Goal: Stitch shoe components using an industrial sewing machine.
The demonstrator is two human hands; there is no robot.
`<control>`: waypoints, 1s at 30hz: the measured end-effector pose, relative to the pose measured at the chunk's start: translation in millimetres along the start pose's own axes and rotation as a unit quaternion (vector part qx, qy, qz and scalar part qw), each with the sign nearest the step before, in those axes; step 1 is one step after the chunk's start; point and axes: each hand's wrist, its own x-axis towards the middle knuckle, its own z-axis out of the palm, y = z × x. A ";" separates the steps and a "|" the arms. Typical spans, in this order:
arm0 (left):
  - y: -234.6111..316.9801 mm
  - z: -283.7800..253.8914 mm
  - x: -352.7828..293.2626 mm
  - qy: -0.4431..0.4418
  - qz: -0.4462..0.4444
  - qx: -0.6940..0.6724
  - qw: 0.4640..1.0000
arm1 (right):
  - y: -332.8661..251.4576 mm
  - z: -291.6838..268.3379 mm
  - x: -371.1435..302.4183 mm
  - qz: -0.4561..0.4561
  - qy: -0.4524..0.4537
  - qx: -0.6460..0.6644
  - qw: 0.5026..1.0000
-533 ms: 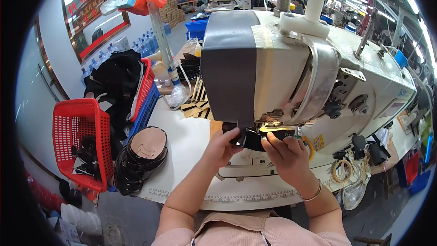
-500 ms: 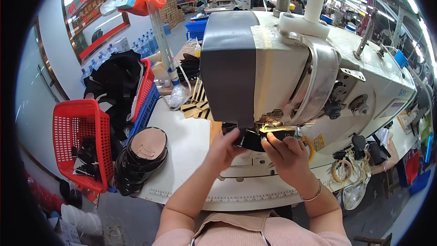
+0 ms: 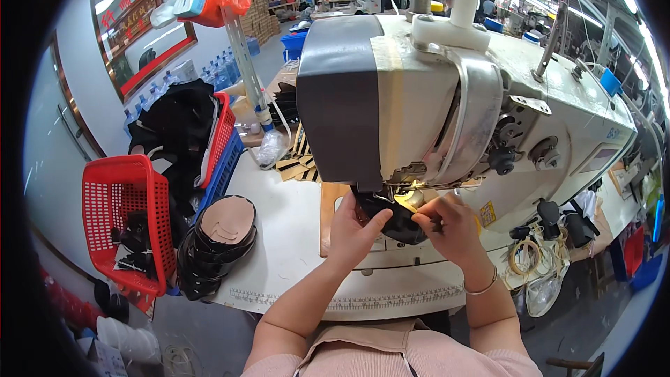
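Under the head of a white and grey sewing machine [image 3: 338, 112] lies a curved, glossy black workpiece [image 3: 401, 229], perhaps a shoe upper part. My left hand [image 3: 354, 229] grips its left side, thumb on top and fingers partly hidden behind it. At its right edge my right hand [image 3: 452, 225] is closed, thumb and fingers pinching the rim. A light-coloured inner face shows next to the lit needle area. The needle tip itself is hidden by the machine parts.
Left on the white table stands a stack of black pieces with beige insides [image 3: 227, 222]. Beyond it are a red basket [image 3: 166, 223] and a blue crate [image 3: 222, 167] with black material. A ruler strip [image 3: 349, 301] runs along the front edge. Tape rolls [image 3: 525, 262] hang at right.
The black workpiece has turned and now bulges toward me, showing more surface. My left hand has shifted its thumb onto it; my right hand has moved slightly right and closed on the edge.
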 end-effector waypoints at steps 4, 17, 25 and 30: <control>6.4 -5.3 9.8 -0.021 -0.020 0.024 0.999 | -0.9 4.4 -2.1 -0.004 -0.014 0.017 1.000; -1.6 -17.0 23.2 -0.072 -0.168 -0.146 0.972 | -17.2 18.2 -15.2 0.070 -0.021 0.099 0.992; -8.1 3.8 -34.8 0.001 -0.161 -0.185 0.969 | -2.9 -18.5 -27.3 0.007 -0.006 -0.051 0.999; -5.4 4.4 -35.8 -0.010 -0.151 -0.166 0.975 | -15.8 -22.2 -25.7 -0.014 -0.027 0.036 0.999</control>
